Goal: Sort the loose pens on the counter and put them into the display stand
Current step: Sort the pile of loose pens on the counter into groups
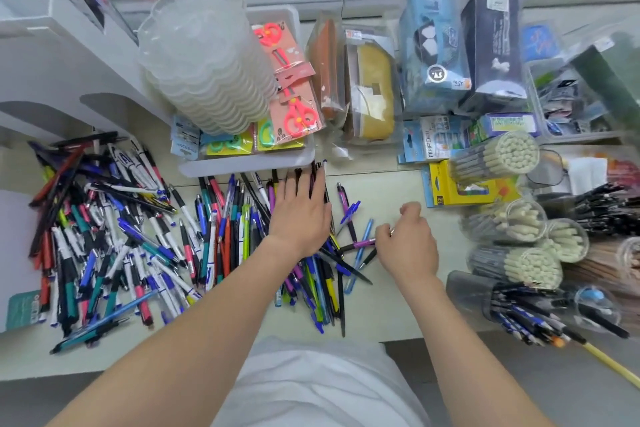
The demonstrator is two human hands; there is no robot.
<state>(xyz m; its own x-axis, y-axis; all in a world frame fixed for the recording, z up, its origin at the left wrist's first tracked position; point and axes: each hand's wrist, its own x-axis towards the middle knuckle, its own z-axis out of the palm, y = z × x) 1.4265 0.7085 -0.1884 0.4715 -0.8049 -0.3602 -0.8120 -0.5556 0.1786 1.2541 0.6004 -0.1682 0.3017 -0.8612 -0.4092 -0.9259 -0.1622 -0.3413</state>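
Observation:
A big heap of loose pens covers the left and middle of the beige counter. My left hand lies flat, fingers straight, on a row of pens near the counter's middle. My right hand is to its right, its fingers curled and pinching the end of a purple pen that lies across other pens. White display stand compartments stand at the far left, behind the heap.
A stack of clear cups sits on a white tray with scissors packs. Packaged pencil cases stand behind. Clear tubs of pens and a yellow box crowd the right side.

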